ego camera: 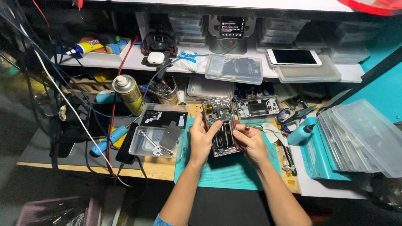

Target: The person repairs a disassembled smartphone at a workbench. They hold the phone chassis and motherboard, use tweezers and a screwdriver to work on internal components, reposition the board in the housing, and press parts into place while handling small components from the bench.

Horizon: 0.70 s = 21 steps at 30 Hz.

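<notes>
hands: left hand (pixel 202 140) and right hand (pixel 251 143) both grip opened phone (pixel 220 125); parts tray (pixel 155 141) left, scissors (pixel 293 118) right.

Wooden workbench (pixel 155 167) w/ teal mat (pixel 234 173), white shelf (pixel 138 62) behind, teal wall (pixel 383 90) at right; dim room, bench brightly lit.

Your opened phone (pixel 220 125): back cover off, circuit boards and yellow camera module exposed, pinkish frame, held upright-tilted above the teal mat, top end away from you.
</notes>
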Motion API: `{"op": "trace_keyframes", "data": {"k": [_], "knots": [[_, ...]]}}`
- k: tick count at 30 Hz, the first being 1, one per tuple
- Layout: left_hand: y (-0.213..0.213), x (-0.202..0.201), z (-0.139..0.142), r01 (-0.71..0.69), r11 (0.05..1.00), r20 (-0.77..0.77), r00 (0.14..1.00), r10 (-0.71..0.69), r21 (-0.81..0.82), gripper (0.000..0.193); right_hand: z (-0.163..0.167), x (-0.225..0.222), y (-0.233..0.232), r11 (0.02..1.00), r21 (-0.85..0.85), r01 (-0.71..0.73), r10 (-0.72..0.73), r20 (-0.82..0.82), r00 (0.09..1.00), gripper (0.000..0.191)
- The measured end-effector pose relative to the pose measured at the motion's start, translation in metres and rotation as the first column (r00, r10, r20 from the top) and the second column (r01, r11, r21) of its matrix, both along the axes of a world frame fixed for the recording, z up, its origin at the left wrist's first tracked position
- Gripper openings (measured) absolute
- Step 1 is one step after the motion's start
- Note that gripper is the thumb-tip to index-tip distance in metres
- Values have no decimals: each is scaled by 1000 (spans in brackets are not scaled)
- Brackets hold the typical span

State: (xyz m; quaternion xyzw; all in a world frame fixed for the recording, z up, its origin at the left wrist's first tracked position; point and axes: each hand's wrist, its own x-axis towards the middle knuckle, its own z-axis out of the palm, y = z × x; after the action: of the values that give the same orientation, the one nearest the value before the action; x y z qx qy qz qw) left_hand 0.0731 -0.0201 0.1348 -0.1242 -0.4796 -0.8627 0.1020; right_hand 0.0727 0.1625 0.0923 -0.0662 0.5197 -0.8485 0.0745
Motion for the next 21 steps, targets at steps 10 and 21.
{"op": "trace_keyframes", "data": {"k": [10,21], "knots": [[-1,-9,8,-130,991,81,988,131,-22,13,-8,0,-1,993,111,-32,36,-41,998,23],[-13,-14,0,-68,912,72,992,106,-405,19,24,-1,1,992,-103,-76,67,-82,994,34]]}}
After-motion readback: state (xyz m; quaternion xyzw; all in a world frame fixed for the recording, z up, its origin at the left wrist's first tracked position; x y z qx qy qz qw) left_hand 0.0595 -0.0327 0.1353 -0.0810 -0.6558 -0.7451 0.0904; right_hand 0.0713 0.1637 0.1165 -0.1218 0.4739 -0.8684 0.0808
